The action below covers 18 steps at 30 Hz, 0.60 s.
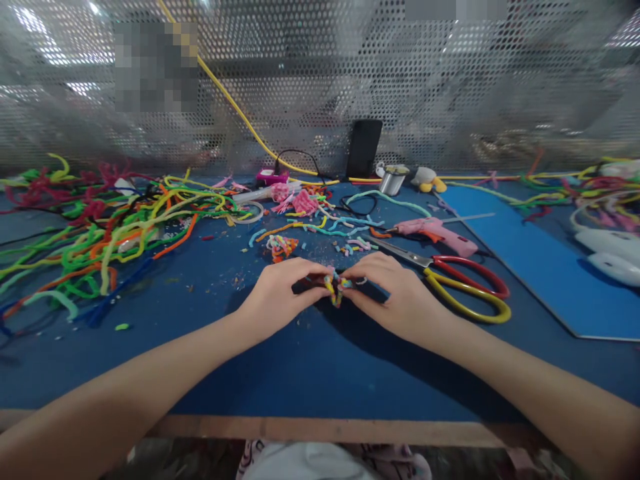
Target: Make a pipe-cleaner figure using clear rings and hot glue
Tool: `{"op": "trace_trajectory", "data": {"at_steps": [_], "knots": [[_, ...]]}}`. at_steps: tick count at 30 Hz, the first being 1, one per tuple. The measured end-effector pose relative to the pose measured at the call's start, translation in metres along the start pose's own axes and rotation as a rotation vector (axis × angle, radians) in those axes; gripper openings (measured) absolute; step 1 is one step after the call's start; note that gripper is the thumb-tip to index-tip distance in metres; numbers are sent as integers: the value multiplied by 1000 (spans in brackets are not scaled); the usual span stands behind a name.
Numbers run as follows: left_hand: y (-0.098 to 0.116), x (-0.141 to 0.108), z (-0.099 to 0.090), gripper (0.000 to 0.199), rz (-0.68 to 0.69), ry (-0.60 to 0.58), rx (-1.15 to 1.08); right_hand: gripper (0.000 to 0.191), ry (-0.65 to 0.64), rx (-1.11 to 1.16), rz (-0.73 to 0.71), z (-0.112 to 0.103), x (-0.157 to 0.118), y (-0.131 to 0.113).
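Near the middle of the blue table, a small multicolored piece (334, 288), with yellow, pink and blue bits, is held between my two hands. My left hand (283, 291) pinches its left side between thumb and fingers. On the right side, my right hand (393, 291) pinches it the same way. The fingertips hide parts of the piece. Just beyond my left hand lies an orange and multicolored bundle (283, 247). Short cut pastel pieces (357, 247) are scattered beyond my right hand.
Scissors (467, 287) with red and yellow handles lie right of my right hand, near a pink glue gun (440, 233). Tangled colored stems (120, 233) cover the left. A blue board (550, 267) lies right. A phone (364, 148) leans on the perforated metal screen (300, 80).
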<state>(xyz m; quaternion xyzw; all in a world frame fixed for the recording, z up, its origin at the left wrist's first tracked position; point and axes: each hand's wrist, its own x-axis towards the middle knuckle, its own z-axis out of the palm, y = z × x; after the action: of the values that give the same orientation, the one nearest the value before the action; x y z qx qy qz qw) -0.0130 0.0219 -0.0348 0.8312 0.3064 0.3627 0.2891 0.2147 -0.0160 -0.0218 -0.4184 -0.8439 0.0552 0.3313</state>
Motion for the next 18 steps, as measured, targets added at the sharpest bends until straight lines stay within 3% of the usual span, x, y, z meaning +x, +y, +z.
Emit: {"op": "trace_trajectory", "data": {"at_steps": [6,12,18], "knots": [[1,-1,1,19,28,103,36,4,21,-35,-69,2,-1,1],[0,0,-3,19,121,28,90,6,31,-18,-26,1,-1,-4],[1,0,-4,17,129,-25,65,10,11,4,19,1,0,-5]]}}
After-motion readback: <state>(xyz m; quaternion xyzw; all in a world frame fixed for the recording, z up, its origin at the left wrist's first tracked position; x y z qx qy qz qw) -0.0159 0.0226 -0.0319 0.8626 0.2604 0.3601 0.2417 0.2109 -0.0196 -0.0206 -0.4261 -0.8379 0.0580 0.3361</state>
